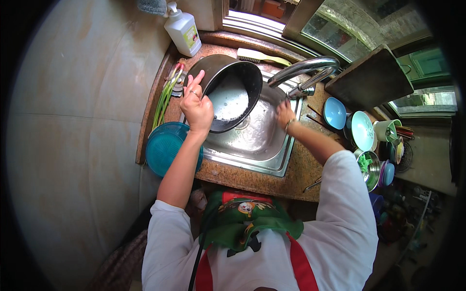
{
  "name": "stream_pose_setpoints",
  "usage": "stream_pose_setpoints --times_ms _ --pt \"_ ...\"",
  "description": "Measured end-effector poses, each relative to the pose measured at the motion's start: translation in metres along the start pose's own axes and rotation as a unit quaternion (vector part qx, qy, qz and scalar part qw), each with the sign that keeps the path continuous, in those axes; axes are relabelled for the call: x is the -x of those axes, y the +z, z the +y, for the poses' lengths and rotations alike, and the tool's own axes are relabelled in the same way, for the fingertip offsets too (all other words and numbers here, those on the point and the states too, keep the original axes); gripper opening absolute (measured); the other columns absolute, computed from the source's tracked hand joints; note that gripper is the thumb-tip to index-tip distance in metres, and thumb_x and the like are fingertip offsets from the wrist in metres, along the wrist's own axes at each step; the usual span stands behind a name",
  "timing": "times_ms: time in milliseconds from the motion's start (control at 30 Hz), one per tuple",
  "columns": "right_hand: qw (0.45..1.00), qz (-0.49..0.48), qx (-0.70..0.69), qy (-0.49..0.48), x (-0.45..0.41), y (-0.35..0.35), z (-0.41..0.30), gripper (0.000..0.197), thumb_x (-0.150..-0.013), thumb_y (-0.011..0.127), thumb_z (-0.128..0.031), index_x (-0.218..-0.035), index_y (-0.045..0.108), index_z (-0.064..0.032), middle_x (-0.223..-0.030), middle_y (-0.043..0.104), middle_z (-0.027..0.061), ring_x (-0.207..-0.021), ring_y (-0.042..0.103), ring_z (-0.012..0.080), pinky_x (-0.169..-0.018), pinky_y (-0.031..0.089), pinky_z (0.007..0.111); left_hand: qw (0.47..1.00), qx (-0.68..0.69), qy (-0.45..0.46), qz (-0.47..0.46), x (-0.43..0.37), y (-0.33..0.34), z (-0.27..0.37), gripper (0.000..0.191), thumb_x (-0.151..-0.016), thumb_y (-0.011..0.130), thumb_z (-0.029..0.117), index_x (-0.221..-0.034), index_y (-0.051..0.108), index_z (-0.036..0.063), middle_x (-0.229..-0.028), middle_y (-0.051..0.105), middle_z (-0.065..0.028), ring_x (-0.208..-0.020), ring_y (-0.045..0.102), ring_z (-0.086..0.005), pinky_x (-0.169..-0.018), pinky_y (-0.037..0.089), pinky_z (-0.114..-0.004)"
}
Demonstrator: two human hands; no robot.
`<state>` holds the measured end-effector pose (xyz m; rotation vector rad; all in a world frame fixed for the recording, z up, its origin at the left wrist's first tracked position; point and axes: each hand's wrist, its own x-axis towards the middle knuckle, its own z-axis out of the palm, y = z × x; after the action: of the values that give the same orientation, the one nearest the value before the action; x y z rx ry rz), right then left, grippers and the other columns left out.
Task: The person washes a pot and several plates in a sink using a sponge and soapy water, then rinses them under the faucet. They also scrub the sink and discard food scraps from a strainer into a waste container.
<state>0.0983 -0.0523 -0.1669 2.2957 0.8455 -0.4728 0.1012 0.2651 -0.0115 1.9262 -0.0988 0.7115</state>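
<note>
Tilted over the stainless steel sink [251,145] is a large dark metal pot [256,82] with cloudy, foamy liquid inside. My left hand [197,105] is at the pot's left rim, its fingers partly raised; how firmly it grips cannot be told. At the sink's right inner wall, below the base of the chrome faucet [302,67], is my right hand [285,114]; its fingertips are blurred and I cannot tell if they hold anything. Water moves on the basin floor.
A teal plastic basin [171,149] and spring onions [165,96] lie left of the sink. Behind are a white pump bottle [184,32] and a scrubbing brush [262,56]. To the right stand a blue bowl [335,112], a pale green bowl [362,125], a metal bowl [374,171] and a cutting board [371,80].
</note>
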Motion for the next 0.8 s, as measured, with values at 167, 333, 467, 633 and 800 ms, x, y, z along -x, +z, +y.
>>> stream_pose_setpoints --times_ms 167,333,467,633,800 --pt "0.906 -0.188 -0.377 -0.038 0.044 -0.041 -0.101 0.041 -0.083 0.054 -0.039 -0.109 0.068 -0.0114 -0.112 0.066 0.0143 -0.106 0.061 0.0330 -0.094 0.044 0.046 1.000 -0.030 0.001 -0.001 0.018 0.005 -0.001 0.017 -0.064 0.043 -0.012 -0.067 0.031 0.0000 -0.125 0.060 -0.0110 -0.126 0.042 -0.0464 -0.105 0.028 -0.056" --pt "0.605 -0.180 -0.768 0.106 0.032 -0.042 -0.073 0.034 -0.076 0.058 -0.027 -0.099 0.068 -0.0040 -0.094 0.067 0.0154 -0.087 0.066 0.0239 -0.079 0.053 0.036 0.998 -0.053 -0.017 -0.015 0.030 0.008 0.003 0.018 -0.064 0.044 -0.010 -0.065 0.030 0.0004 -0.125 0.060 -0.0111 -0.126 0.042 -0.0464 -0.106 0.027 -0.057" --pt "0.182 -0.109 -0.976 0.040 0.013 -0.063 -0.045 0.025 -0.085 0.054 -0.011 -0.107 0.061 -0.0004 -0.088 0.064 0.0051 -0.078 0.064 0.0151 -0.076 0.054 0.034 0.997 -0.065 -0.041 -0.022 0.041 0.016 -0.003 0.017 -0.063 0.044 -0.010 -0.065 0.031 0.0003 -0.126 0.059 -0.0106 -0.126 0.041 -0.0469 -0.106 0.025 -0.059" --pt "0.686 0.420 -0.550 0.223 -0.065 -0.079 -0.079 0.039 -0.068 0.067 -0.020 -0.104 0.062 -0.0047 -0.093 0.061 0.0185 -0.084 0.058 0.0351 -0.079 0.049 0.043 0.995 -0.076 -0.035 -0.062 0.051 0.035 0.006 0.014 -0.063 0.043 -0.009 -0.066 0.034 0.0001 -0.126 0.059 -0.0106 -0.127 0.041 -0.0469 -0.106 0.024 -0.059" --pt "0.746 0.151 -0.637 0.123 -0.079 -0.097 -0.107 0.050 -0.068 0.073 -0.023 -0.113 0.058 -0.0067 -0.104 0.063 0.0163 -0.094 0.060 0.0350 -0.078 0.050 0.046 0.993 -0.076 -0.074 -0.045 0.053 0.047 -0.011 0.024 -0.059 0.042 -0.010 -0.079 0.054 -0.0059 -0.111 0.065 -0.0153 -0.097 0.057 -0.0393 -0.106 0.032 -0.050"
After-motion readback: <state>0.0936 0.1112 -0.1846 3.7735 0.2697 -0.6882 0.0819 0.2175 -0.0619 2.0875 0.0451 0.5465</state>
